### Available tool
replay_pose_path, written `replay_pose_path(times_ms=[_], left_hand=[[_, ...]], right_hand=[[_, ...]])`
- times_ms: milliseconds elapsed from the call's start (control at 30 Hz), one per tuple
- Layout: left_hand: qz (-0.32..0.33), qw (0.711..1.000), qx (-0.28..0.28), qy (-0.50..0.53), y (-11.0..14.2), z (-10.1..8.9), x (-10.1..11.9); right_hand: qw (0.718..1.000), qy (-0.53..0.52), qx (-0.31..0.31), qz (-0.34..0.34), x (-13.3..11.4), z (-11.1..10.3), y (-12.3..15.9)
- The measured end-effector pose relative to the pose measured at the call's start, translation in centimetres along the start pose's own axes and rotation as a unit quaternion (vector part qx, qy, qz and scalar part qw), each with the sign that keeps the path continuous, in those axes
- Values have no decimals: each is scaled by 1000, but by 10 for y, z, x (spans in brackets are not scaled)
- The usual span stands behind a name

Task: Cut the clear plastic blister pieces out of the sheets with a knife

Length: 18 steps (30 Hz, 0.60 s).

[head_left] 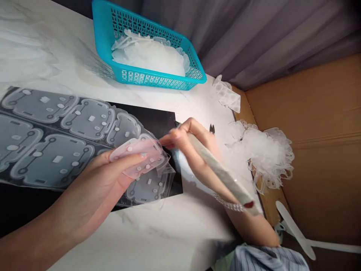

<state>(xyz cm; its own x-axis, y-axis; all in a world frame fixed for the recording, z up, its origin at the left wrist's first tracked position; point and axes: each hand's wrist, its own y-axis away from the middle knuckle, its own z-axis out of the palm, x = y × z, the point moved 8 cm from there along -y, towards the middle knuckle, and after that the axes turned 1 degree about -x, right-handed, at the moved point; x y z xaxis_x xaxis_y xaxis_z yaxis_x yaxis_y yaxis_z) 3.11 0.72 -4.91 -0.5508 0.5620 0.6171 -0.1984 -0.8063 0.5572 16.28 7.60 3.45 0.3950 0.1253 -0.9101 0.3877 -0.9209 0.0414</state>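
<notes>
Translucent pink silicone pad (pixel 138 156) sits at 3 o'clock on a clear moulded sheet (pixel 53 158). The left hand (pixel 109 177) clasps it; the right hand (pixel 188 145) pinches its edge, also gripping a long cream-wrapped stick (pixel 225 177).

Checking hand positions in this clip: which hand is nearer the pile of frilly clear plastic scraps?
Right hand: just left of the pile. Left hand: farther left, beyond the right hand.

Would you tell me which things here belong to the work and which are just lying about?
In use: left hand, holding a clear moulded plastic piece; right hand, gripping a wrapped handle; moulded plastic sheet.
Lying about: blue plastic basket, plastic offcuts, cardboard box.
</notes>
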Motion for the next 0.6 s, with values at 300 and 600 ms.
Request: replay_pose_path(times_ms=[300, 600], left_hand=[[49, 996, 46, -65, 7, -2, 5], [29, 996, 60, -61, 4, -3, 4]], right_hand=[[999, -46, -23, -9, 6, 14, 0], [1000, -5, -12, -27, 4, 16, 4]])
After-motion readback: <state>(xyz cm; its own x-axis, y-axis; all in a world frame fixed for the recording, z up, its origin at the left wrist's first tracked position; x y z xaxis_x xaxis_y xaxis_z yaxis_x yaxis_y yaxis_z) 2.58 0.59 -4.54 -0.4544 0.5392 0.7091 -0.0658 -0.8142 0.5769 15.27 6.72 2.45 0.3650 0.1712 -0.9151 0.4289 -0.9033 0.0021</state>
